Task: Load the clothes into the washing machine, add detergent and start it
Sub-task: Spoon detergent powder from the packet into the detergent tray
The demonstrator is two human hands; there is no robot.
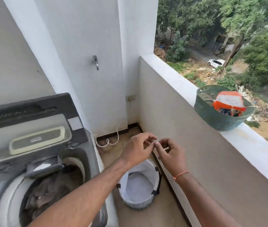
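Balcony; washing machine (36, 161) open, clothes-filled

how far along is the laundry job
Loading looks done: clothes lie in the open washer, and the hamper looks empty. Both hands, left and right, hold nothing. Left: the detergent pack sits in the green basket; the lid is up.

Head view, looking down, near washing machine (36, 154), balcony floor (159, 210)
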